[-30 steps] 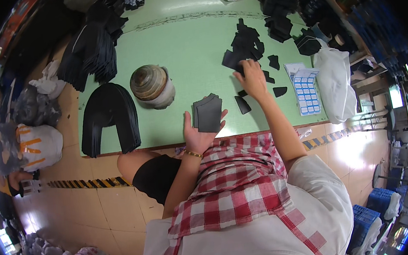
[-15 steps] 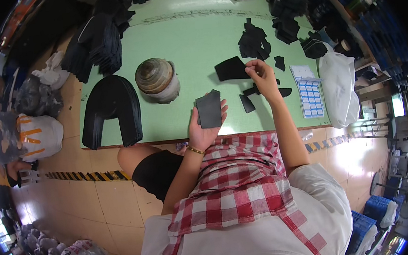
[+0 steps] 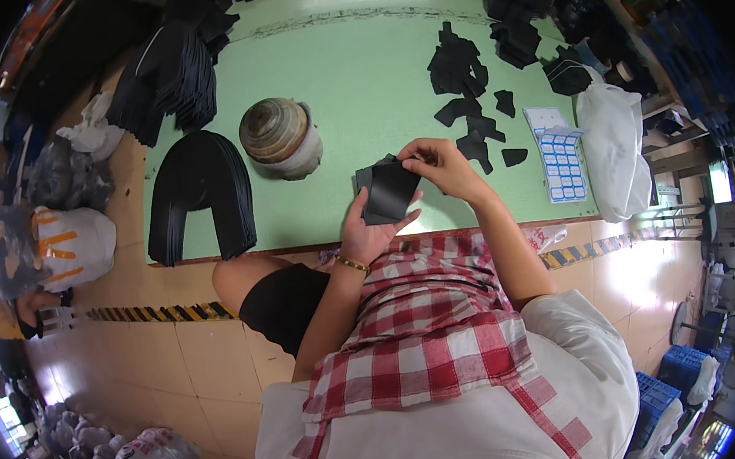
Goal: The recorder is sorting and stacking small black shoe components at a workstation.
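Near the table's front edge, my left hand (image 3: 365, 235) is closed around a small stack of flat black cut pieces, thumb along its left side. The top black piece (image 3: 391, 194) sits slightly askew over those below. My right hand (image 3: 442, 167) pinches this piece's upper right corner between thumb and fingers. To the right of my hands, loose black pieces (image 3: 469, 120) of irregular shape are scattered on the green table (image 3: 355, 82). A larger heap of black pieces (image 3: 456, 66) lies beyond them.
A ridged, round-topped pot (image 3: 279, 138) stands left of my hands. Beside it lies a thick stack of black U-shaped pieces (image 3: 198, 187), with more black stacks (image 3: 166, 77) behind. At the right are a blue-and-white label sheet (image 3: 562, 164) and a white plastic bag (image 3: 615, 155).
My right hand has brought a black piece from the right over to the stack in my left hand. The piece now overlaps that stack.
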`<state>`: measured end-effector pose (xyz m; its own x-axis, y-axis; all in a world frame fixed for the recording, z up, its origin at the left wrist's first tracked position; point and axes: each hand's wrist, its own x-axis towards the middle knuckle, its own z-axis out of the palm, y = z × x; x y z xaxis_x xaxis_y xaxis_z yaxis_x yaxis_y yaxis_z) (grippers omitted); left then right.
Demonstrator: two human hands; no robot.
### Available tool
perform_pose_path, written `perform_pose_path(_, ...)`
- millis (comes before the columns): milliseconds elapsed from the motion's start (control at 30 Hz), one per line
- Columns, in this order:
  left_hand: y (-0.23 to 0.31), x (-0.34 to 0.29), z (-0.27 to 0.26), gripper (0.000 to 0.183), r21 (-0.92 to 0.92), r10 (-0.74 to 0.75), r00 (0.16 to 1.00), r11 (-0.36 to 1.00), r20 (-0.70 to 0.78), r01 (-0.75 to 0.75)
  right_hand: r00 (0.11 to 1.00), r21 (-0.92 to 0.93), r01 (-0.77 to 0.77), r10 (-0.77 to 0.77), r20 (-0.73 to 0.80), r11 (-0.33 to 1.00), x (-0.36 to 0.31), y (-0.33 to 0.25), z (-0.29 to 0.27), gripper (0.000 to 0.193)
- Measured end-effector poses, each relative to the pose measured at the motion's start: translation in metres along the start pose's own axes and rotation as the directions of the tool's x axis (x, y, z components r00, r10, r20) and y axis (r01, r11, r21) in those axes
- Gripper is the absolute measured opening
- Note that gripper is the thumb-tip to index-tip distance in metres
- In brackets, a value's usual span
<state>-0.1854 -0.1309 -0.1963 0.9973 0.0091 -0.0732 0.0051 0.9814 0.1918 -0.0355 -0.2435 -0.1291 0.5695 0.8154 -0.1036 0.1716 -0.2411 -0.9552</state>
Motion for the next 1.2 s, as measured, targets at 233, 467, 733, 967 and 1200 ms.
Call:
perform_pose_path(233, -0.002, 0.001, -0.002, 0.047, -0.048, 0.071, 0.997, 0.996, -0.038, -0.073, 0.991, 0.031, -0.012, 0.016, -0.135, 0.999, 0.008, 0.018, 0.003, 0.016)
perform_pose_path(467, -0.001, 0.000, 0.000, 0.050, -0.066, 0.041, 0.998, 0.997, -0.042, -0.044, 0.989, 0.119, -0.010, 0.027, -0.142, 0.993, 0.011, 0.033, 0.003, 0.018)
perform_pose_path(733, -0.001, -0.001, 0.001, 0.051, -0.070, 0.029, 0.999, 0.997, -0.030, -0.031, 0.987, 0.115, -0.009, 0.028, -0.157, 0.993, 0.013, 0.044, 0.006, 0.019)
perform_pose_path(967, -0.001, -0.002, -0.004, 0.053, -0.033, -0.020, 1.000, 0.999, -0.018, 0.020, 0.990, 0.126, 0.039, -0.021, -0.141, 0.991, 0.008, 0.039, 0.013, 0.018)
perform_pose_path(1200, -0.002, 0.002, -0.008, 0.058, 0.089, -0.019, 1.000, 0.996, 0.012, 0.018, 0.988, 0.063, -0.037, 0.046, -0.151, 0.997, 0.003, 0.029, 0.012, 0.018)
